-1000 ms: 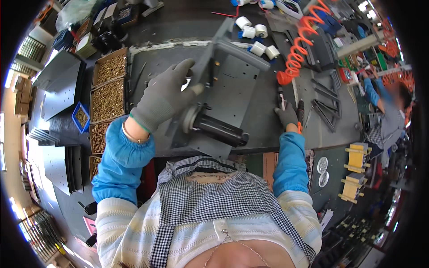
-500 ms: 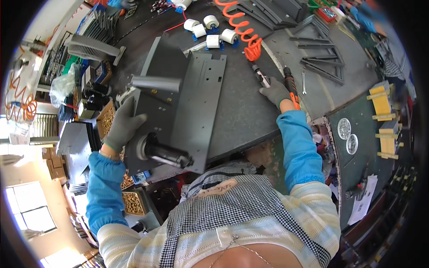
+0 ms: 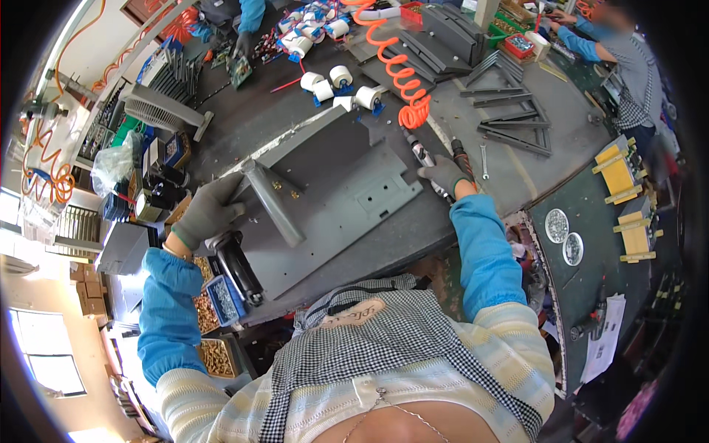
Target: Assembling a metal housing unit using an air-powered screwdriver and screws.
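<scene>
My left hand (image 3: 209, 213), in a grey glove, is closed on the left edge of a dark grey sheet-metal panel (image 3: 343, 221) lying on the worktable. From the panel rises a grey metal tube (image 3: 275, 205), with small brass-coloured screws (image 3: 286, 190) beside it. A black cylinder (image 3: 239, 267) with a round end sits at the near left corner, just below my left hand. My right hand (image 3: 444, 176), also gloved, is wrapped round a slim air screwdriver (image 3: 422, 153), whose rear end meets an orange coiled hose (image 3: 402, 70). A second screwdriver (image 3: 460, 153) lies just right of it.
White rollers (image 3: 323, 90) with blue brackets lie beyond the panel. Metal frames (image 3: 509, 111) and a wrench (image 3: 484, 161) are at the right. A blue bin of screws (image 3: 225, 299) stands near left, a fan (image 3: 159, 107) far left. Co-workers (image 3: 624, 63) work across the table.
The panel has turned clockwise, its far end swinging right, with my left hand still on its edge. My right hand and the air screwdriver have come slightly nearer. The view has shifted a little.
</scene>
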